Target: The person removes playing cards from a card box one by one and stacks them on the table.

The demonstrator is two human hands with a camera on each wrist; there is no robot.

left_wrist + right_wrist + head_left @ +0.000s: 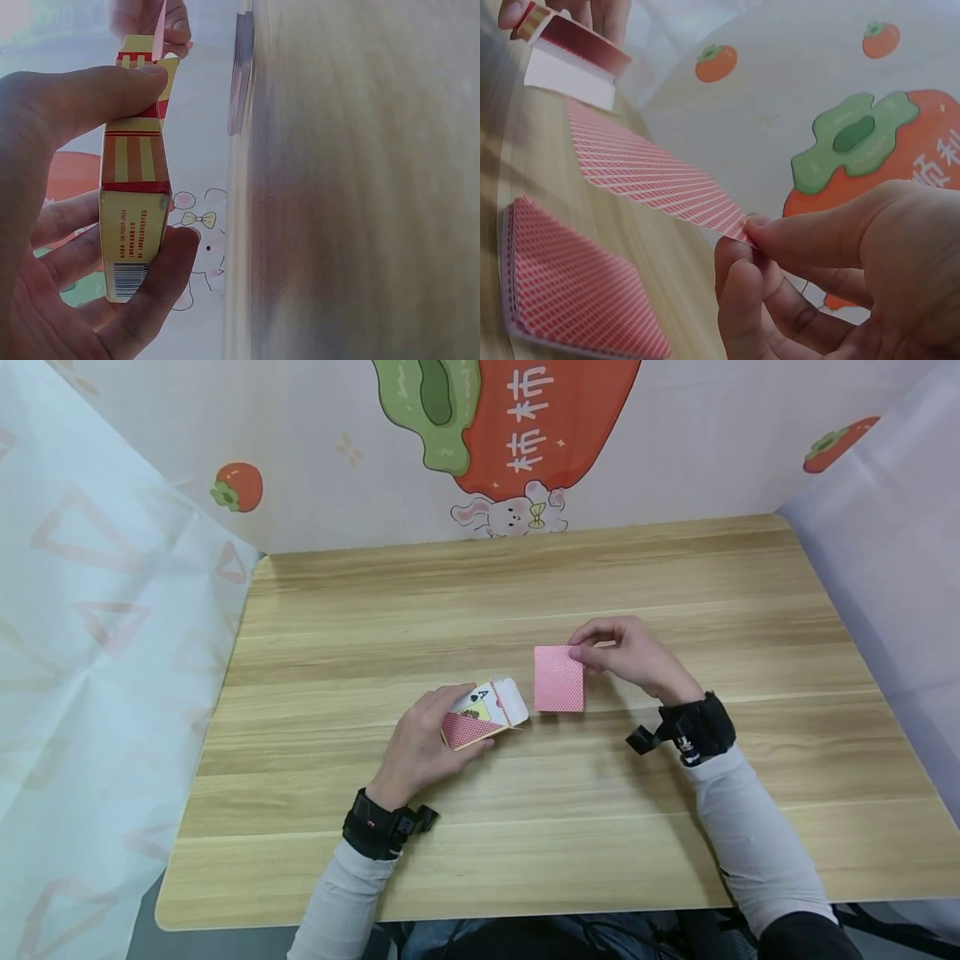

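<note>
My left hand grips a playing card box by its sides, thumb on one narrow face. The box is tilted, its white flap hanging out and its dark red inside showing in the right wrist view. Between thumb and fingers, my right hand pinches one corner of a red-patterned playing card. That card is held up off the table, near the box's mouth in the right wrist view. Below it, a stack of playing cards lies face down; from the head view I cannot tell the stack from the held card.
The wooden table has a front edge close to the person's body. Behind it hangs a white printed cloth, with more cloth along the left and right sides. Both wrists wear black straps with small cameras.
</note>
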